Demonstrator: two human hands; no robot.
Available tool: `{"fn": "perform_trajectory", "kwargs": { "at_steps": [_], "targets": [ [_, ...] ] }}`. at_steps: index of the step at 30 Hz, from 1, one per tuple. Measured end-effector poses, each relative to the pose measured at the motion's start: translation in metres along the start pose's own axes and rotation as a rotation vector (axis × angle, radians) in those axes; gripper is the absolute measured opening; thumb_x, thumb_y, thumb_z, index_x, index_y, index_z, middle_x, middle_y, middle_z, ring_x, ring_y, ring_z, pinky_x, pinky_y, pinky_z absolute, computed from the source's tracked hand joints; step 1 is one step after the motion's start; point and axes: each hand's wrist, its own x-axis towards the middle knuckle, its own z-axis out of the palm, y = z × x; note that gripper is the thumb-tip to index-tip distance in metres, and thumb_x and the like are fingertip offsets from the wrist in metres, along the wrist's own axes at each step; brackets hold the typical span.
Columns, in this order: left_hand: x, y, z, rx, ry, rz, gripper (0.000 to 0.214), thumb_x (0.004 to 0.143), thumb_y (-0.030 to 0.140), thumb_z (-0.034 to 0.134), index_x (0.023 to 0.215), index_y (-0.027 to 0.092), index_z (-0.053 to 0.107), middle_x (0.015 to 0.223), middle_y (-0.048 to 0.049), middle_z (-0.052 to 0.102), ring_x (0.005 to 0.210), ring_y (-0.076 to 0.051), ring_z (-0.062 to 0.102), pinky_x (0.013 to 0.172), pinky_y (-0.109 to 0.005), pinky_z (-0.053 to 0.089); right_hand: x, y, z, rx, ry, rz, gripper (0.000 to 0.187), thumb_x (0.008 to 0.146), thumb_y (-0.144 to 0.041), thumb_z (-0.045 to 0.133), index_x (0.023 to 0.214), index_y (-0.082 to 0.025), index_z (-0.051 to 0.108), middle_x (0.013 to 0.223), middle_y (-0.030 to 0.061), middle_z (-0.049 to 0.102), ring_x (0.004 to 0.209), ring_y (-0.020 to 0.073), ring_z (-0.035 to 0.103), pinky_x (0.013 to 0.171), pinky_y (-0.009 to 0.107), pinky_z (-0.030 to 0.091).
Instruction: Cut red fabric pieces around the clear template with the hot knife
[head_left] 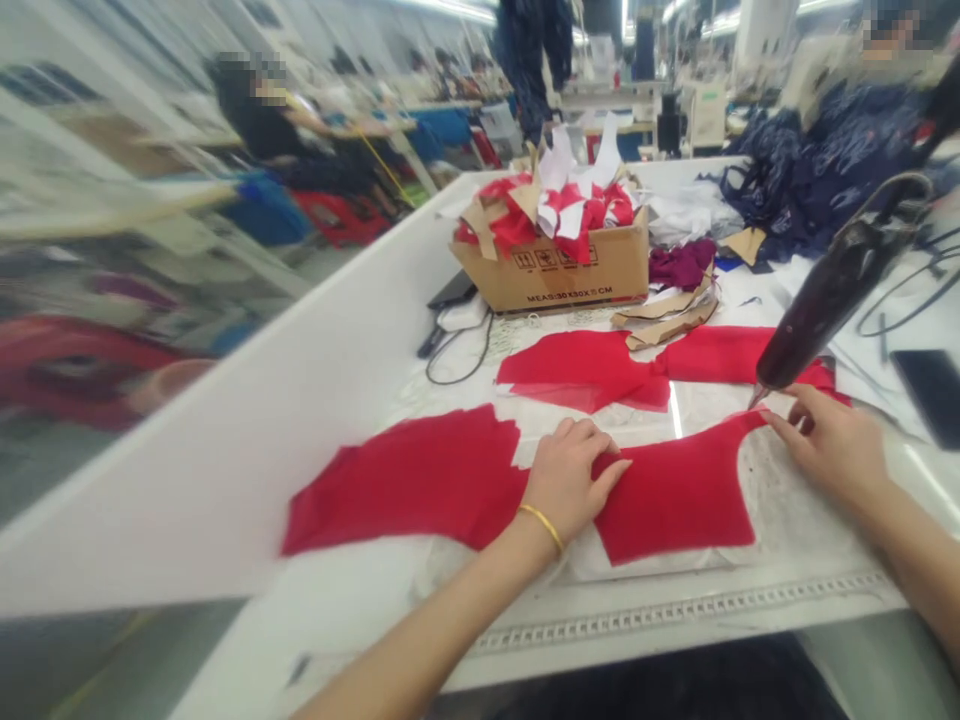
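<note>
A cut red fabric piece (682,500) lies flat on the white work surface in front of me. My left hand (571,470) rests on its left part, fingers lightly bent and the thumb apart. My right hand (829,435) pinches the narrow upper right tip of the same piece between thumb and forefinger. Just above that tip, a dark, slanted tool (814,290) points its thin metal end down at the cloth; whether it touches cannot be made out. To the left lies a stack of red fabric pieces (420,480), partly meeting my left hand.
Behind lie more red pieces (577,365) and a cardboard box (559,270) full of scraps. A measuring tape (675,610) runs along the front edge. A phone (930,390) lies at right, dark garments (832,170) behind. A white side panel (247,430) bounds the left.
</note>
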Motion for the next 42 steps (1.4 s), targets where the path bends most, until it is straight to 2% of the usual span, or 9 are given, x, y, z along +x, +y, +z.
{"fn": "perform_trajectory", "kwargs": {
  "at_steps": [4,7,9,13,18,22,27,33,42],
  "targets": [
    [-0.01,0.016,0.007,0.044,0.117,0.21,0.027,0.098,0.032,0.055,0.119,0.018,0.064,0.132,-0.0143,0.061,0.123,-0.033,0.055,0.103,-0.053,0.049,0.009,-0.003,-0.012,0.24,0.028,0.008,0.083,0.082,-0.076,0.059,0.14,-0.018,0.051,0.106,0.0146,0.073,0.078,0.0269,0.07,0.061,0.038,0.056],
    [-0.015,0.039,0.019,0.045,0.064,0.433,0.038,0.103,0.035,0.049,0.137,0.018,0.054,0.146,-0.0152,0.054,0.135,-0.031,0.051,0.111,-0.051,0.048,0.021,-0.016,-0.019,0.424,0.105,-0.028,0.091,0.075,-0.073,0.071,0.143,-0.019,0.042,0.121,0.0179,0.067,0.096,0.031,0.071,0.073,0.044,0.061],
    [-0.013,0.056,0.029,0.044,-0.002,0.518,0.046,0.103,0.041,0.049,0.143,0.017,0.048,0.151,-0.0168,0.05,0.141,-0.031,0.047,0.114,-0.05,0.046,0.029,-0.029,-0.02,0.521,0.158,-0.033,0.08,0.074,-0.066,0.076,0.134,-0.021,0.047,0.12,0.016,0.067,0.098,0.0309,0.07,0.077,0.046,0.061],
    [0.005,0.086,0.052,0.113,-0.082,0.596,0.062,0.101,0.051,0.054,0.144,0.006,0.047,0.153,-0.0228,0.046,0.146,-0.032,0.041,0.119,-0.046,0.041,0.038,-0.053,-0.02,0.723,0.17,0.063,0.041,0.08,-0.041,0.075,0.11,-0.023,0.052,0.104,0.0092,0.07,0.081,0.0248,0.071,0.072,0.044,0.061],
    [0.03,0.107,0.068,0.227,-0.139,0.576,0.071,0.101,0.058,0.051,0.146,0.004,0.045,0.155,-0.0237,0.043,0.15,-0.031,0.034,0.124,-0.043,0.031,0.047,-0.053,-0.022,0.866,0.262,0.093,0.033,0.075,-0.029,0.072,0.101,-0.023,0.052,0.087,0.0027,0.068,0.074,0.0217,0.069,0.071,0.041,0.06],
    [0.04,0.111,0.075,0.255,-0.161,0.54,0.075,0.101,0.064,0.044,0.149,0.006,0.042,0.158,-0.0237,0.037,0.151,-0.032,0.033,0.123,-0.043,0.032,0.051,-0.042,-0.022,0.801,0.433,0.147,0.029,0.077,-0.033,0.073,0.095,-0.024,0.053,0.079,0.0009,0.064,0.067,0.02,0.066,0.064,0.038,0.058],
    [0.04,0.107,0.082,0.252,-0.146,0.572,0.079,0.1,0.069,0.038,0.149,0.007,0.04,0.157,-0.0245,0.039,0.149,-0.034,0.035,0.121,-0.044,0.034,0.05,-0.04,-0.016,0.878,0.457,0.079,0.038,0.079,-0.033,0.073,0.1,-0.026,0.042,0.072,-0.0037,0.059,0.055,0.0178,0.063,0.054,0.034,0.055],
    [0.036,0.098,0.083,0.144,-0.17,0.629,0.079,0.102,0.068,0.031,0.15,0.006,0.039,0.158,-0.0241,0.037,0.151,-0.034,0.031,0.121,-0.047,0.034,0.047,-0.039,-0.014,0.787,0.421,0.105,0.036,0.079,-0.038,0.071,0.101,-0.024,0.046,0.077,-0.0001,0.061,0.065,0.0201,0.064,0.061,0.038,0.056],
    [0.04,0.095,0.087,0.105,-0.172,0.635,0.077,0.102,0.066,0.033,0.151,0.008,0.039,0.16,-0.0232,0.035,0.152,-0.034,0.029,0.123,-0.049,0.032,0.051,-0.03,-0.005,0.754,0.508,0.072,0.037,0.083,-0.043,0.067,0.107,-0.024,0.047,0.081,0.0028,0.06,0.07,0.0222,0.065,0.072,0.044,0.059]
  ]
}}
